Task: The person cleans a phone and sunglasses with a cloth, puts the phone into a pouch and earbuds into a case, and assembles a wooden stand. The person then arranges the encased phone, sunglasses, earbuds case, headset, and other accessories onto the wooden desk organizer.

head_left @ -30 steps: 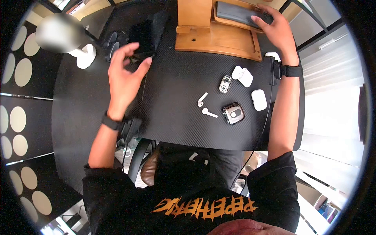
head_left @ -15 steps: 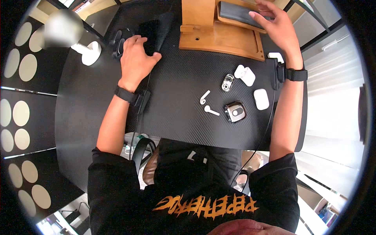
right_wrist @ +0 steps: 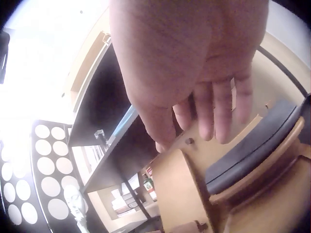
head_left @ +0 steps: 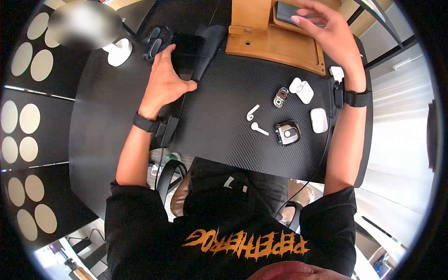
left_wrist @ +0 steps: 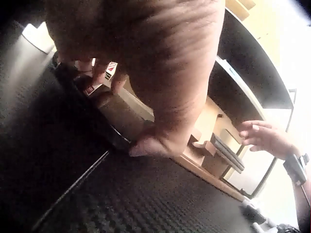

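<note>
My left hand (head_left: pixel 163 88) grips the near end of a flat black object (head_left: pixel 186 46), its thumb and fingers spread to either side; its kind is unclear. The left wrist view shows the thumb at its dark edge and the other fingers over the far side. My right hand (head_left: pixel 338 42) hovers by a long dark grey case (head_left: pixel 287 13) on the wooden stand (head_left: pixel 275 46), its fingers loose and apart from the case. In the right wrist view those fingers hang above the dark grey case (right_wrist: pixel 252 141), holding nothing.
Two white earbuds (head_left: pixel 259 129) lie mid-desk, beside a square clear-edged case (head_left: pixel 288 133), a small transparent case (head_left: pixel 281 97), an open white earbud case (head_left: pixel 303 92) and a closed white case (head_left: pixel 319 120). A white lamp base (head_left: pixel 120 52) stands at the left, near dark rounded items (head_left: pixel 153 48).
My left hand has come down onto the black object, which has shifted nearer to me. My right hand stays by the grey case. The head view has turned slightly.
</note>
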`<state>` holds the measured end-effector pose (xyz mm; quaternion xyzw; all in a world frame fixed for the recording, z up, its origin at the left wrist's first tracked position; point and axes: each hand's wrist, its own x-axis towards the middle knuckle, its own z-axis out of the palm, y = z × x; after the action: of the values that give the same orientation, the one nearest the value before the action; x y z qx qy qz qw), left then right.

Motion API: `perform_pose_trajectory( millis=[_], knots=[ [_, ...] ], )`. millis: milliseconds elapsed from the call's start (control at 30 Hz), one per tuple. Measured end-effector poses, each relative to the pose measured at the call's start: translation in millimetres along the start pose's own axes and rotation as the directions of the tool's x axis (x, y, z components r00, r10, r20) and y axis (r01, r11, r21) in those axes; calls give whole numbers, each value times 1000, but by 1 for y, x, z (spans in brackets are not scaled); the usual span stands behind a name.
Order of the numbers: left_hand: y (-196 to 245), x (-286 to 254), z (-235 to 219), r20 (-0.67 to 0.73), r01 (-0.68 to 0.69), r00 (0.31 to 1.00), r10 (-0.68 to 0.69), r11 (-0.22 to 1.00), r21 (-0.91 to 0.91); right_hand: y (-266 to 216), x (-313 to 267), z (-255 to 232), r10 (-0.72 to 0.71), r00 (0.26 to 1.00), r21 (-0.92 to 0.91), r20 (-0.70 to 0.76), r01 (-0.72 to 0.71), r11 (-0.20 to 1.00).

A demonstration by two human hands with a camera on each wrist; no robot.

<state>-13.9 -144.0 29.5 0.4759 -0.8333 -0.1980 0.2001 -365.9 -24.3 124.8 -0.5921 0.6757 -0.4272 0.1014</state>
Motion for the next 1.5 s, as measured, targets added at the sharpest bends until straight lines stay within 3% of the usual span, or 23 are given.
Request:
perform_pose_trajectory(
  millis=[133,233,300,367,500,600,667,700,767,800,933,1000,1133,1200,1233,1300,1433,1500],
  knots=[
    [-15,-2,2,-24,-21,1000,18,994,-107,-5,-3,16,-5,992,107,126,-9,994],
    [-10,-6,2,-139,-108,986,92,988,-109,0,-8,43,-77,973,84,215,60,995],
    [3,-11,-2,-143,-142,984,105,948,-284,-11,-19,61,-94,975,175,202,58,983],
    [42,-18,-9,-144,-237,971,192,864,-445,-35,-27,66,3,888,312,459,-165,936],
    [71,-21,-2,-197,-321,946,257,826,-463,-42,-29,73,-27,813,405,581,-261,876],
    [80,-20,1,-204,-372,927,316,844,-385,-38,-26,71,-54,827,419,559,-225,879],
    [83,-18,5,-225,-335,942,250,655,-677,-34,-25,69,-28,865,454,500,-234,860],
    [77,-15,3,-224,-333,943,248,658,-675,-34,-23,66,-29,865,456,502,-236,858],
    [53,0,-5,-182,-229,967,179,923,-309,-33,-20,55,114,938,423,326,-253,870],
    [39,9,0,-175,-139,981,85,936,-323,-29,-18,49,137,943,435,305,-265,861],
    [-4,23,17,-161,-109,984,81,979,-173,-15,-10,34,118,979,484,164,-184,856],
    [-8,21,23,-228,-222,938,260,958,180,-7,-5,29,141,980,518,144,-195,833],
    [-1,18,21,-150,-186,967,205,974,133,0,-4,30,153,983,537,106,-186,823],
    [3,20,17,-149,-165,976,158,986,-34,0,-5,31,141,983,529,117,-182,829],
    [0,21,18,-148,-165,976,158,986,-34,-4,-6,33,135,984,521,120,-178,835],
    [-5,25,20,-186,-391,902,390,920,32,-4,-6,34,127,984,513,123,-173,841],
    [7,16,26,-153,-445,891,428,890,-100,0,-7,41,124,982,490,143,-179,853],
    [16,10,27,-158,-160,978,139,978,-135,-6,-10,44,137,980,483,143,-190,854]
  ],
)
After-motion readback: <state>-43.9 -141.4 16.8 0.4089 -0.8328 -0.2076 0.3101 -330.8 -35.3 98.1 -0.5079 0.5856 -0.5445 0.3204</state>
